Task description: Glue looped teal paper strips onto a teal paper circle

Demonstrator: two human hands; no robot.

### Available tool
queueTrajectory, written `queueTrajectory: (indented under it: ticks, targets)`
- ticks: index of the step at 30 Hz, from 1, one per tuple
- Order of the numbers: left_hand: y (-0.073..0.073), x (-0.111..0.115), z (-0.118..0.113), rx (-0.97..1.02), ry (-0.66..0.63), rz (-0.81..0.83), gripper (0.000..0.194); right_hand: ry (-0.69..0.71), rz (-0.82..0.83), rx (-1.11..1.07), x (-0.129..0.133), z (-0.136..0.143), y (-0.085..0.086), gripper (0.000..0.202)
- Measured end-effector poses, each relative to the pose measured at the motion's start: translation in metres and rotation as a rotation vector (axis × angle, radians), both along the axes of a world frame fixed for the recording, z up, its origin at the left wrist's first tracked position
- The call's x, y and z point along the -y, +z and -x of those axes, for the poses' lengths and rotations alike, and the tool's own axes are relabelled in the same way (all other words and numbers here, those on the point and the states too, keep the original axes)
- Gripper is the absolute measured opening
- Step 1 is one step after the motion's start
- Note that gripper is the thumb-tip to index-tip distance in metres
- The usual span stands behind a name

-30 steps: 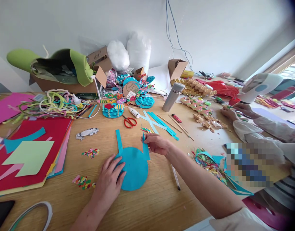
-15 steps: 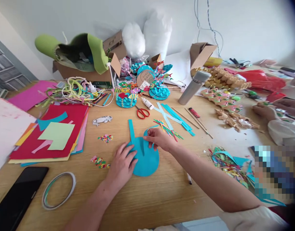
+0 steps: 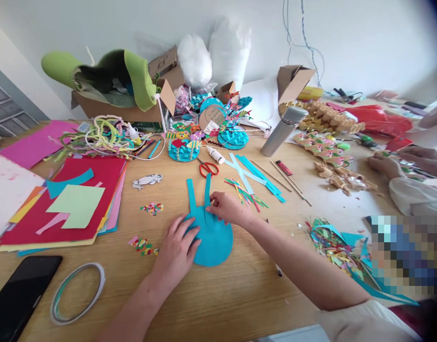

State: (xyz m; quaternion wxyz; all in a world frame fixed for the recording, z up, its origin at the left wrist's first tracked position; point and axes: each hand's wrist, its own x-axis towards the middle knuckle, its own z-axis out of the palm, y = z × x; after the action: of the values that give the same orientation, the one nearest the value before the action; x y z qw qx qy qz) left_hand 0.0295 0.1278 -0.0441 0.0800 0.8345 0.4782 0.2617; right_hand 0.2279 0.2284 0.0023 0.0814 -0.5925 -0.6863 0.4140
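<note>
A round blue paper disc (image 3: 215,244) lies on the wooden table in front of me, with a slit near its upper middle. My left hand (image 3: 177,244) rests flat on its left side, fingers spread. One blue strip (image 3: 190,194) sticks up from the disc's upper left edge, just beyond my left fingertips. A second blue strip (image 3: 207,186) stands up to the right of it, and my right hand (image 3: 226,208) pinches it near its lower end, at the disc's upper edge. How the strips join the disc is hard to make out.
Red scissors (image 3: 208,167), a glue bottle (image 3: 216,155) and blue strips lie beyond the disc. Confetti heaps (image 3: 152,208) sit left, with a tape roll (image 3: 78,293) and phone (image 3: 24,294) nearer. A grey flask (image 3: 283,130) stands behind. Another person's hands (image 3: 389,165) are at far right.
The second strip, bent over to the right before, now stands straight up beside the first one. My right hand has shifted slightly left along the disc's edge; my left hand stays on the disc.
</note>
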Motion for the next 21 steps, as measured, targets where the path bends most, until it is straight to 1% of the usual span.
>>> queueTrajectory:
  ticks: [3, 6, 10, 12, 13, 16, 18, 20, 21]
  targets:
    - [-0.003, -0.001, 0.001, 0.01, -0.014, -0.034, 0.024, 0.041, -0.122, 0.131, 0.0, -0.003, 0.003, 0.018]
    - [-0.007, -0.002, 0.002, 0.014, -0.014, -0.051, 0.024, 0.052, -0.135, 0.159, 0.001, -0.004, 0.001, 0.019]
    - [-0.008, -0.002, 0.003, 0.008, -0.021, -0.056, 0.025, 0.046, -0.149, 0.174, 0.005, -0.002, -0.003, 0.034]
    - [-0.007, -0.003, 0.003, 0.008, -0.027, -0.061, 0.025, 0.025, -0.188, 0.22, 0.001, -0.007, -0.001, 0.038]
    - [-0.007, -0.003, 0.003, 0.009, -0.029, -0.064, 0.025, 0.004, -0.217, 0.264, -0.003, -0.013, 0.002, 0.038]
    - [-0.007, -0.003, 0.003, 0.015, -0.032, -0.08, 0.024, -0.119, -0.302, 0.441, -0.025, -0.047, 0.012, 0.03]
    - [-0.008, -0.004, 0.003, 0.013, -0.03, -0.09, 0.024, -0.224, -0.338, 0.564, -0.041, -0.079, 0.016, 0.033]
    - [-0.009, -0.004, 0.003, 0.01, -0.026, -0.098, 0.024, -0.28, -0.339, 0.67, -0.051, -0.111, 0.016, 0.031]
    - [-0.01, -0.004, 0.003, 0.009, -0.023, -0.099, 0.024, -0.284, -0.325, 0.709, -0.053, -0.124, 0.013, 0.029]
